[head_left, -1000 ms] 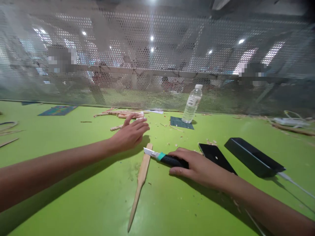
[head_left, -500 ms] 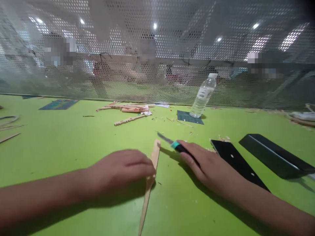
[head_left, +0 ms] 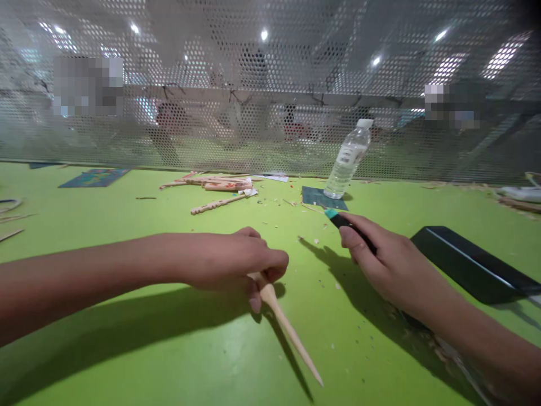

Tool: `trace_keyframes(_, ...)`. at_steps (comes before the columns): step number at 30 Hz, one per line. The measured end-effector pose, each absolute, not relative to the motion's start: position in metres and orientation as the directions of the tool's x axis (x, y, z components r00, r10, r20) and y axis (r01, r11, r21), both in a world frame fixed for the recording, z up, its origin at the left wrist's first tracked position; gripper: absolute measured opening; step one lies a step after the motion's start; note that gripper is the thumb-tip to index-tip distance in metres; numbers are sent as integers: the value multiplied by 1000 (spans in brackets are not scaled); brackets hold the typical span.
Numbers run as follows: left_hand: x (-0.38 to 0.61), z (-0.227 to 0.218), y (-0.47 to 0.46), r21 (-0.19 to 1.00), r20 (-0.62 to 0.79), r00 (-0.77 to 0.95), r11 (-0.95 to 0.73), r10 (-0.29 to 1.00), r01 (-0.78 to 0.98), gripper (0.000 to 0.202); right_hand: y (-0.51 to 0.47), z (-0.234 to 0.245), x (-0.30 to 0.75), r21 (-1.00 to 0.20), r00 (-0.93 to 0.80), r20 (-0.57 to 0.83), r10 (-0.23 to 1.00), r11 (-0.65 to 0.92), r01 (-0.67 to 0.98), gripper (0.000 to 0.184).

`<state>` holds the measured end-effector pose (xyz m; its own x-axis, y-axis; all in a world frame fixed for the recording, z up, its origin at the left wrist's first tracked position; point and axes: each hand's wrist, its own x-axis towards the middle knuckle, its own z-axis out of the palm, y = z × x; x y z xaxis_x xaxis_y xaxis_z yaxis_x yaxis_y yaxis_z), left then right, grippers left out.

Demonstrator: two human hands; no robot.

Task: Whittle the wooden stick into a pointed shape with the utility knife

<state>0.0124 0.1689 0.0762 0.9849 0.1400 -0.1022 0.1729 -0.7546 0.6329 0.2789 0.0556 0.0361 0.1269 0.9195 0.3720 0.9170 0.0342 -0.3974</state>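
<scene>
Near the middle of the green table, my left hand (head_left: 239, 262) pinches the thick end of a tapered wooden stick (head_left: 291, 332). Its pointed end angles down to the right, a little above its shadow. The top of the stick is hidden by my fingers. My right hand (head_left: 380, 259) is closed around the black handle of a carving knife (head_left: 355, 230) with a teal collar (head_left: 331, 213). Its blade points away toward the bottle and barely shows. The knife is apart from the stick.
A clear water bottle (head_left: 347, 160) stands by dark sandpaper (head_left: 316, 197). Carved wooden pieces (head_left: 224, 183) lie at the back before a perforated screen (head_left: 270, 132). A patterned sheet (head_left: 95, 177) lies left. A long black box (head_left: 473, 262) sits right, beside my forearm; shavings are scattered about.
My left hand has gripped and turned the stick, swinging its pointed end right and toward me. My right hand with the knife has moved right, away from the stick. A black board is now mostly hidden.
</scene>
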Motion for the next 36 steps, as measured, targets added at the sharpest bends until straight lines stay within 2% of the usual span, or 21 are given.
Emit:
trace_keyframes(2,11,88,165,721,-207,964,-641,164,264,16,58,38,284,-420,183,397,899,0,907,62)
trace_keyframes(5,7,98,154,824,-317,927,-426,198,373,32,60,41,289,-465,239,400,885,-30,885,67)
trace_keyframes(7,6,98,145,875,-430,890,-176,150,452,33,62,41,290,-484,250,394,885,-32,875,67)
trace_keyframes(9,5,92,135,855,-518,853,45,64,516,33,62,42,290,-481,233,382,894,-23,877,65)
trace_keyframes(12,8,76,122,836,-530,847,185,27,517,33,62,41,288,-451,203,380,902,-11,892,59)
trace_keyframes(15,14,55,113,852,-480,860,329,177,408,33,62,41,287,-432,189,386,903,-4,902,55)
trace_keyframes(19,19,31,114,795,-420,890,545,176,267,36,62,42,287,-427,169,365,916,3,904,53)
trace_keyframes(23,17,24,115,758,-358,898,641,254,121,22,59,43,283,-417,132,367,921,36,908,57)
trace_keyframes(28,15,28,109,721,-393,865,689,312,79,14,53,40,275,-409,50,376,925,117,905,56)
trace_keyframes(33,15,21,110,732,-337,881,681,331,24,41,50,34,272,-393,-15,376,926,174,903,51)
trace_keyframes(36,15,16,112,773,-280,903,634,327,10,41,49,32,272,-390,-31,360,932,180,903,51)
